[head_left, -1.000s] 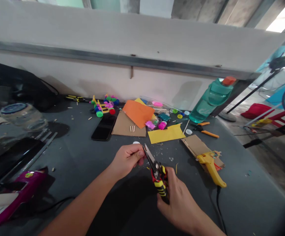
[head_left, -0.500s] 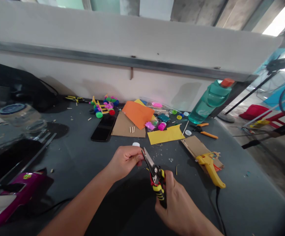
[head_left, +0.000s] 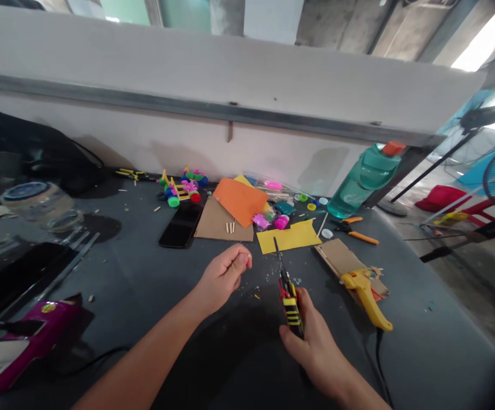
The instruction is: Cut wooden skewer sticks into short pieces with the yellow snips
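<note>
My right hand [head_left: 313, 336] is wrapped round the black and yellow handles of a pair of snips [head_left: 289, 299]. Their narrow dark blades point up and away, seen nearly edge-on, and stand apart from my other hand. Left of the snips, my left hand [head_left: 226, 274] is closed, thumb pressed against the curled fingers; anything inside is hidden or too small to name. Below and beyond the hands, tiny scraps [head_left: 256, 296] are scattered on the dark table. Beyond them lie yellow paper [head_left: 288, 237] and a cardboard sheet [head_left: 209, 225] with several short sticks [head_left: 230, 228] on it.
A yellow glue gun [head_left: 364, 290] rests on cardboard at right, its cord trailing forward. Orange-handled pliers [head_left: 358, 234] and a teal bottle [head_left: 364, 182] stand behind. A phone [head_left: 182, 225], toy cars [head_left: 181, 188], a plastic jar [head_left: 38, 202] and a purple device [head_left: 29, 341] are leftward.
The snips have moved right, away from my left fingertips, and turned so that their spread blades now show edge-on. My left hand has rolled slightly and now covers the white cap.
</note>
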Demonstrator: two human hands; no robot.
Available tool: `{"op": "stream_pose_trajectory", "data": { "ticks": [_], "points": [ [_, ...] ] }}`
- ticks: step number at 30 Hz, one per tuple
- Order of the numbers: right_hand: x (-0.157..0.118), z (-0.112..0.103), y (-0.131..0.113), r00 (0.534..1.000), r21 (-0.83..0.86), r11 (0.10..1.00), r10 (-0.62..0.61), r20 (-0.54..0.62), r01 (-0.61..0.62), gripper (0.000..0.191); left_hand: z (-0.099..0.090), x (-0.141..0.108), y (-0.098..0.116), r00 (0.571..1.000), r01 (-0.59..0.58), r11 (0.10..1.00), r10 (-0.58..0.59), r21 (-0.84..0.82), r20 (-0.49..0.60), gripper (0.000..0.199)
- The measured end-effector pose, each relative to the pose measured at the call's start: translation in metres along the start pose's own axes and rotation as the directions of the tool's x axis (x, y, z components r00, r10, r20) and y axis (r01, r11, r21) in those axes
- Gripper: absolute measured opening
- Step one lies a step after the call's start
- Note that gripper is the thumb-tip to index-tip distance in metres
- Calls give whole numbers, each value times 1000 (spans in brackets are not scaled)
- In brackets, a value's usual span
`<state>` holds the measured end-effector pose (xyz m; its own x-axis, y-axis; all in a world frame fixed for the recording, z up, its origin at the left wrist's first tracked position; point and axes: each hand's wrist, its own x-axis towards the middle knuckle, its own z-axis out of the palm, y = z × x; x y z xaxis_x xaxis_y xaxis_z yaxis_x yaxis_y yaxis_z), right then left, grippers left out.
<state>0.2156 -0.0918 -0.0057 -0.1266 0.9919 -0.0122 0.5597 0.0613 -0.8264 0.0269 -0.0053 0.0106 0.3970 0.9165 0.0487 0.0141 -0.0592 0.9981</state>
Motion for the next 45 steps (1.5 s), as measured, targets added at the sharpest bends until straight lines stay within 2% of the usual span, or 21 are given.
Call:
{"op": "stream_pose_trajectory", "data": {
  "ticks": [3,6,10,15,19,26,30,35,41,45],
  "points": [
    [-2,1,-5,999,-54,998,40,29,-39,34,2,0,-1,1000,-10,1000,10,-6,2,25],
    [-5,5,-9,999,-85,996,29,46,-25,33,4,1,-4,1000,-23,999,23,-27,6,25],
    [-7,7,-8,1000,-167,986,6,9,-4,34,4,1,-5,998,-39,999,40,-16,39,26],
    [-6,5,-6,1000,-278,960,-27,-13,22,38,1,1,-2,999,-46,998,45,40,22,25],
    [-7,5,-7,999,-292,956,-35,18,39,36,-2,3,0,999,-42,997,40,57,32,23],
    [-9,5,-10,994,-376,925,-7,112,49,30,-5,3,2,992,-127,974,124,189,30,24],
    [-7,5,-11,991,-413,910,22,132,35,30,-6,4,-1,990,-138,968,136,210,25,24],
    [-5,8,-7,993,-418,908,67,100,-19,29,-4,6,-8,997,-73,986,75,147,-8,22],
    [-3,11,-2,1000,-298,954,-13,22,19,33,2,6,-6,998,-33,998,30,-48,-57,18],
    [-1,6,-5,1000,-240,971,-6,-2,6,31,2,5,-3,997,-33,992,24,-126,-73,15]
  ]
}}
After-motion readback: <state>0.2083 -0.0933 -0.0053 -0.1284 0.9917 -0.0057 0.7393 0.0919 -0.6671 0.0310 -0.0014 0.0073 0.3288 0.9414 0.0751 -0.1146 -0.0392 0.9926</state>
